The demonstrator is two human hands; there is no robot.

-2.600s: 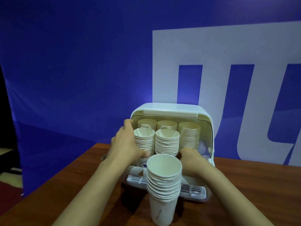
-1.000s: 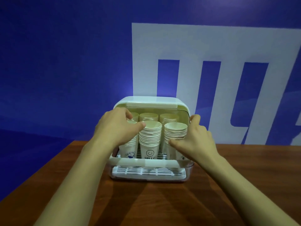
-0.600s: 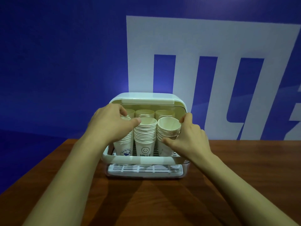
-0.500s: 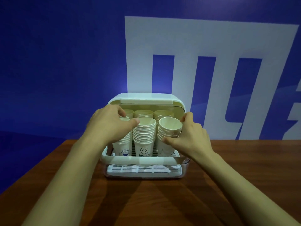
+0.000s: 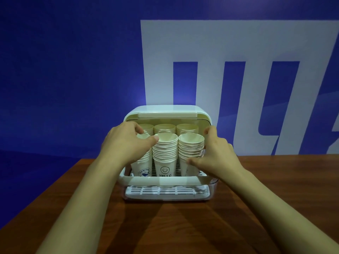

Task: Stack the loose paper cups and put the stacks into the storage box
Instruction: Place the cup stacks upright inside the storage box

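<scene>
Left: my left hand (image 5: 126,143) reached forward, curled over the front-left stack (image 5: 144,162), thumb at its rim | Right: my right hand (image 5: 216,154) gripped the front-right stack (image 5: 190,153), thumb in front, fingers behind | Cups: six stacks stood inside the open storage box (image 5: 167,180) on the wooden table (image 5: 183,226), middle stack (image 5: 165,154) between my hands.

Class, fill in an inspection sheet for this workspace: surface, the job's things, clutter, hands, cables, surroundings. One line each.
Surface: brown wooden table, bare where visible.
Job's things: white plastic storage box, lid raised; six stacks of white paper cups inside, three front, three back, including the smiley "HELLO" stack.
Clutter: nothing seen.
Hands: left hand grips the front left stack; right hand grips the front right stack.
Cables: nothing seen.
Surroundings: blue and white banner wall.
</scene>
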